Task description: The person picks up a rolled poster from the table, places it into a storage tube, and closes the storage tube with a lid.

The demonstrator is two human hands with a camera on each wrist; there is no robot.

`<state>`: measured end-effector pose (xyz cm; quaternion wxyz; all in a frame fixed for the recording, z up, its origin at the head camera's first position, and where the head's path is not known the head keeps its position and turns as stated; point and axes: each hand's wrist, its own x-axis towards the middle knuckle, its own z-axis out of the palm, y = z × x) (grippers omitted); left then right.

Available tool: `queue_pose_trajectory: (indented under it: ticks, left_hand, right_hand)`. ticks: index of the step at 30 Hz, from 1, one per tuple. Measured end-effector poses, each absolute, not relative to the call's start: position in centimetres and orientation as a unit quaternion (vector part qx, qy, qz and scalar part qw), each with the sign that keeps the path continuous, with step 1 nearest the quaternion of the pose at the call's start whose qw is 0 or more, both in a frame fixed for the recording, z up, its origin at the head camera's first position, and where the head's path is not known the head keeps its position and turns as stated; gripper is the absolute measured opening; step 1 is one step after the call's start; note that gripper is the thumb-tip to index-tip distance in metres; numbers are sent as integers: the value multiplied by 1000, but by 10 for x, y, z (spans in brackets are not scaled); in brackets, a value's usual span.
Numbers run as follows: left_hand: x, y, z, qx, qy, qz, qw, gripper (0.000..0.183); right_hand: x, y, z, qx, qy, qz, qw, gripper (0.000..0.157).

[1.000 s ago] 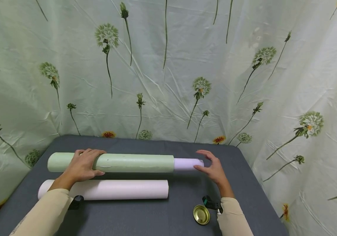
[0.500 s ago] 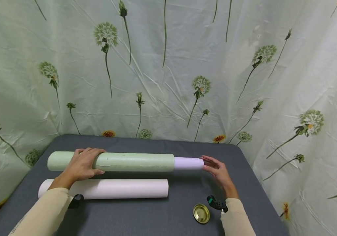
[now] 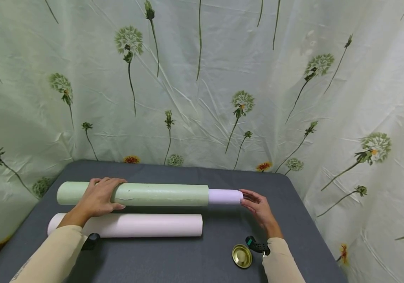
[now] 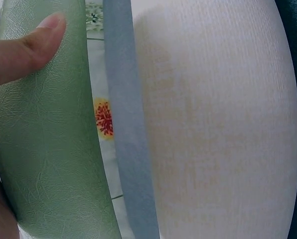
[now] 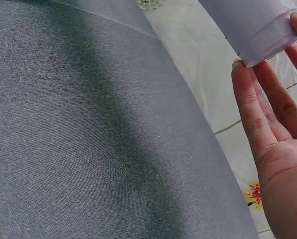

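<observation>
My left hand (image 3: 97, 198) grips a long green textured roll (image 3: 166, 195), its thumb along the near side and its fingers over the top. From the right end of the green roll sticks a narrower lilac-white paper roll (image 3: 224, 196). My right hand (image 3: 260, 208) pinches that paper's free end between thumb and fingertips. In the right wrist view the fingertips sit right at the rim of the rolled paper (image 5: 258, 30), where layered edges show. Nearer me, parallel to the green one, lies a thick pinkish-white roll (image 3: 145, 226), partly hidden by my left forearm.
A round gold-coloured lid (image 3: 241, 256) lies on the grey cloth-covered table (image 3: 173, 259), left of my right wrist. Behind the table's far edge hangs a pale curtain (image 3: 195, 98) printed with dandelions. Black straps ring both wrists.
My right hand has moved from around the paper's end to just beyond it, then slightly back left, its fingers drawing closer together there. The left hand keeps its grip on the green roll.
</observation>
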<state>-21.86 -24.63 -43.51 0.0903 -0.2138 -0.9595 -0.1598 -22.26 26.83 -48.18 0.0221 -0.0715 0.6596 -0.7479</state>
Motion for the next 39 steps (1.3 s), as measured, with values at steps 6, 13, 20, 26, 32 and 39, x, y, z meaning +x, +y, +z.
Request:
queue_pose_trajectory:
  ticks: [6, 13, 20, 26, 32, 39]
  left_hand:
    - [-219, -246, -437, -216, -958, -161, 93, 72]
    - [-219, -242, -431, -221, -958, -159, 94, 71]
    - [-218, -241, -428, -217, -959, -158, 87, 71]
    - [-218, -239, -428, -216, -960, -160, 85, 70]
    - [-218, -238, -429, -213, -959, -166, 88, 70]
    - [-217, -238, -429, -215, -958, -167, 92, 70]
  right_hand:
    - [-221, 264, -482, -66, 666, -743, 12, 30]
    - [-222, 258, -478, -81, 663, -744, 16, 30]
    - [-225, 250, -473, -89, 670, -736, 33, 30]
    - [-228, 242, -470, -96, 681, -725, 42, 35]
    - [-232, 231, -471, -103, 689, -716, 45, 37]
    - [-234, 218, -472, -98, 682, -724, 35, 39]
